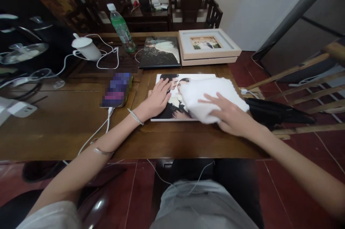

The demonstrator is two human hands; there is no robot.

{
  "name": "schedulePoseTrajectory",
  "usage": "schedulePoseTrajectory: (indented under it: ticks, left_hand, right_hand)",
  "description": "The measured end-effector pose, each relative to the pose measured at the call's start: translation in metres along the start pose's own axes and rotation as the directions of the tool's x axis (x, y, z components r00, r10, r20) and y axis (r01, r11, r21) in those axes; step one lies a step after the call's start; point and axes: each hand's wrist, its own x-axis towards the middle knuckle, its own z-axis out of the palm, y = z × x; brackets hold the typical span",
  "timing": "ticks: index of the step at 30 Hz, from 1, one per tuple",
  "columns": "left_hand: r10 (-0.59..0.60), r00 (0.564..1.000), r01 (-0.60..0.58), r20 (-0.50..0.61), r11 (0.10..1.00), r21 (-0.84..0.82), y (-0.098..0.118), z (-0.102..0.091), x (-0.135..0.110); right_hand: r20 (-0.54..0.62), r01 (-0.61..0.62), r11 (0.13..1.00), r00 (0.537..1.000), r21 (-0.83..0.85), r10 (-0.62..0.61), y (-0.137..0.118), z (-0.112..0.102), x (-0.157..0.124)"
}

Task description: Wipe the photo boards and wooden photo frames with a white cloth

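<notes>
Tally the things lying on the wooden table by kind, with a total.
Photo albums or prints: 2, one under the hands, one dark
Framed photo box: 1
White cloth: 1
Plastic bottle: 1
White lidded cup: 1
Phone on charge: 1
Total: 7

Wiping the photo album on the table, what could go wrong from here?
1. The right hand presses the white cloth on the photo album; trapped grit might scratch its glossy cover.
2. Only the left hand steadies the album; it may slide.
3. The phone and its cable lie near the left forearm and could snag.
</notes>
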Motion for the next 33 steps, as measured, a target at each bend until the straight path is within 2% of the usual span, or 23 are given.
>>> schedulePoseTrajectory:
  ticks: [5,7,9,11,13,16,19,22,25,28,30,33]
  left_hand:
    - [0.009,1.0,-0.008,-0.022,1.0,0.03,-0.003,0.003,0.002]
    - [0.013,0.999,-0.012,-0.033,0.999,0.035,-0.004,0.004,0.002]
    - [0.018,0.999,-0.016,-0.046,0.999,0.033,-0.005,0.006,0.002]
    - [0.01,0.999,-0.008,-0.054,1.0,0.03,-0.004,0.006,0.002]
    - [-0.002,0.999,0.003,-0.054,1.0,0.028,-0.003,0.006,0.002]
    - [-0.015,0.999,0.016,-0.043,1.0,0.019,0.0,0.005,0.002]
    - [-0.028,0.999,0.028,-0.027,1.0,0.011,0.002,0.004,0.001]
    - [-0.014,1.0,0.015,-0.021,1.0,0.007,0.001,0.003,0.001]
    - [0.01,1.0,-0.009,-0.029,1.0,0.006,-0.002,0.004,0.001]
    - [0.033,0.998,-0.033,-0.059,0.999,0.006,-0.008,0.007,0.002]
    - [0.051,0.995,-0.05,-0.083,0.999,0.014,-0.011,0.009,0.003]
    - [0.066,0.994,-0.064,-0.083,0.997,0.033,-0.013,0.009,0.003]
  right_hand:
    - [-0.063,-0.134,0.991,0.989,-0.016,0.132,0.064,0.007,0.058]
    - [-0.084,-0.165,0.986,0.983,-0.025,0.162,0.077,0.01,0.071]
    - [-0.089,-0.191,0.981,0.978,-0.042,0.186,0.077,0.011,0.075]
    - [-0.078,-0.198,0.978,0.978,-0.063,0.193,0.063,0.011,0.067]
    - [-0.051,-0.173,0.982,0.984,-0.071,0.17,0.038,0.01,0.051]
    - [-0.004,-0.075,0.996,0.997,-0.041,0.075,-0.009,0.007,0.018]
    - [-0.023,0.009,1.0,1.0,0.001,-0.009,-0.049,0.004,-0.009]
    - [0.003,0.047,0.998,0.999,0.032,-0.047,-0.064,0.001,-0.016]
    - [0.053,0.045,0.998,0.997,0.033,-0.047,-0.051,0.0,0.0]
    - [0.054,0.006,1.0,0.999,0.028,-0.007,-0.018,0.002,0.034]
    - [0.03,-0.083,0.996,0.996,0.019,0.082,0.006,0.002,0.06]
    - [-0.005,-0.14,0.99,0.99,0.03,0.141,0.037,0.003,0.092]
